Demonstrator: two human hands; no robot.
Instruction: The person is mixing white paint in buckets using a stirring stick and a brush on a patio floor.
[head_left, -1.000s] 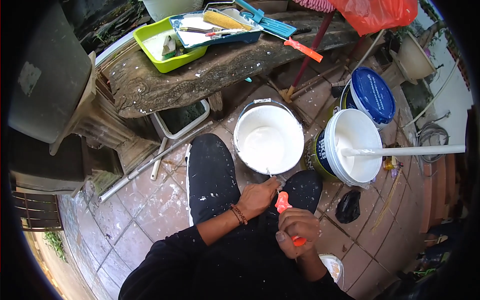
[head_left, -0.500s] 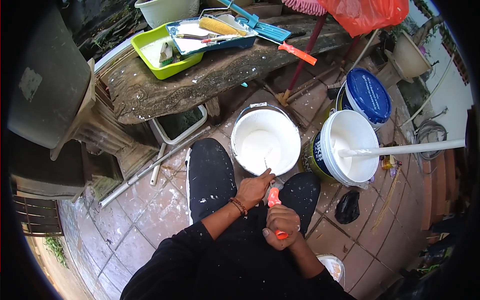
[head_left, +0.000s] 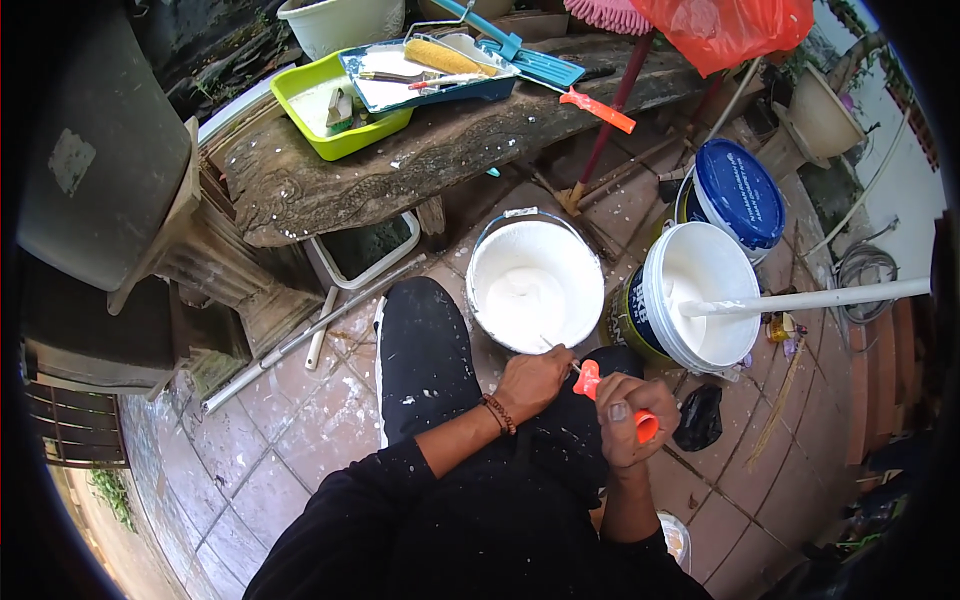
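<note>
My right hand (head_left: 625, 415) is closed round the orange handle (head_left: 588, 380) of a paint roller frame, whose hollow end sticks out below the fist. Closer to the bucket, my left hand (head_left: 537, 382) grips the frame's thin metal rod. That rod runs over the near rim of a white bucket (head_left: 478, 300) standing between my knees. Inside the bucket is white paint (head_left: 522, 296), its surface swirled. The far end of the rod is hidden, so I cannot tell whether a roller is on it.
Right of the bucket stands a paint pail (head_left: 655, 300) with a white pole leaning in it, beside a blue-lidded pail (head_left: 740, 195). A wooden bench (head_left: 380, 180) bears a lime tray (head_left: 345, 148) and a blue tray with a yellow roller (head_left: 445, 56). A black plastic bag (head_left: 700, 418) lies on the tiles.
Both hands have shifted right with the roller frame, the right hand also upward, tilting the handle further right. The paint in the bucket now shows swirls.
</note>
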